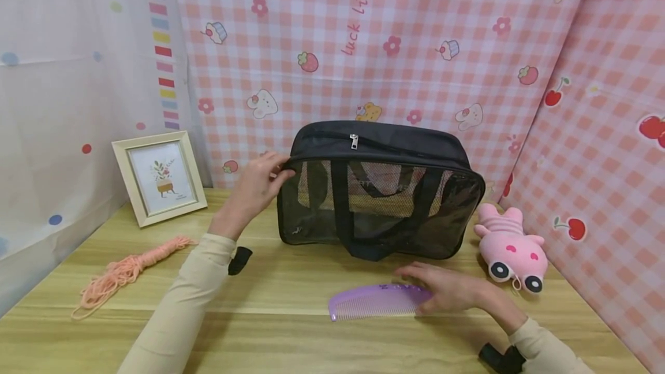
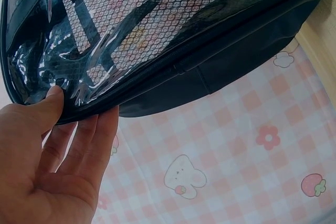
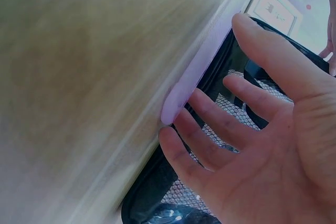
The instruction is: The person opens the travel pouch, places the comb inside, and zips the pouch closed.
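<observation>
A black bag (image 1: pixel 381 189) with a clear front, mesh inside and two straps stands on the table. My left hand (image 1: pixel 254 186) pinches its upper left corner. In the left wrist view, the thumb of the left hand (image 2: pixel 58 166) lies on the clear panel and the fingers are behind the edge. A purple comb (image 1: pixel 371 300) lies in front of the bag, teeth toward me. My right hand (image 1: pixel 449 288) is at the comb's right end, hiding part of it. In the right wrist view, the right hand (image 3: pixel 252 150) has spread fingers beside the comb (image 3: pixel 191 74), not curled round it.
A pink plush toy (image 1: pixel 511 253) lies right of the bag. At the left are a bundle of peach cord (image 1: pixel 132 270) and a framed picture (image 1: pixel 162 180). A zipper pull (image 1: pixel 354 141) sits on the bag's top. Patterned cloth (image 1: pixel 332 74) hangs behind the wooden table (image 1: pixel 291 339).
</observation>
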Demonstrator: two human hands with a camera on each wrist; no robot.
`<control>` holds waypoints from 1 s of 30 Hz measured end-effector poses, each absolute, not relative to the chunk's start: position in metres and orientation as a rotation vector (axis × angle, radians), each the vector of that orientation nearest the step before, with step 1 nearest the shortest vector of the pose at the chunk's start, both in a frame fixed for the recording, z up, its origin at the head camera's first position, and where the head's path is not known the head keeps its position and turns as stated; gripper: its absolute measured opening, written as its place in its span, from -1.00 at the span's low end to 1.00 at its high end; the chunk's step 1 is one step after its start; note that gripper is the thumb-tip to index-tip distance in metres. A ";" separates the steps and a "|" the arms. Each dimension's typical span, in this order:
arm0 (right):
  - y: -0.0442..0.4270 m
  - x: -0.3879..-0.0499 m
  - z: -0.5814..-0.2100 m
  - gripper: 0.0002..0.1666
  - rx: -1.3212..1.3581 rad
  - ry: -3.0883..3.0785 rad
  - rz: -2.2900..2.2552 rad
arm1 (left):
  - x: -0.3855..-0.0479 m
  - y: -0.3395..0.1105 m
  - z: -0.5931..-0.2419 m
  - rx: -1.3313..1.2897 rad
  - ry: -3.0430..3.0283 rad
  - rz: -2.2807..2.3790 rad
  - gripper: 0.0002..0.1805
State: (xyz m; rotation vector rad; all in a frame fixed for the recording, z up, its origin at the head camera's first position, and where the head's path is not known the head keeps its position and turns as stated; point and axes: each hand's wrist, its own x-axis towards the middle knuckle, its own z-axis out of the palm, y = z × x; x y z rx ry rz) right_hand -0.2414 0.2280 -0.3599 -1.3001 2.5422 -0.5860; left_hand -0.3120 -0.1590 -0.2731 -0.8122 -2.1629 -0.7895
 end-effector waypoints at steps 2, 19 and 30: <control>0.228 -0.242 -0.360 -0.19 -1.293 2.538 -0.592 | -0.312 -0.159 -0.273 -0.813 -2.160 -0.787 -0.81; 0.224 -0.241 -0.365 -0.20 -1.323 2.562 -0.547 | -0.313 -0.159 -0.272 -0.811 -2.160 -0.782 -0.82; 0.220 -0.241 -0.368 -0.35 -1.352 2.623 -0.524 | -0.312 -0.159 -0.273 -0.804 -2.165 -0.765 -0.81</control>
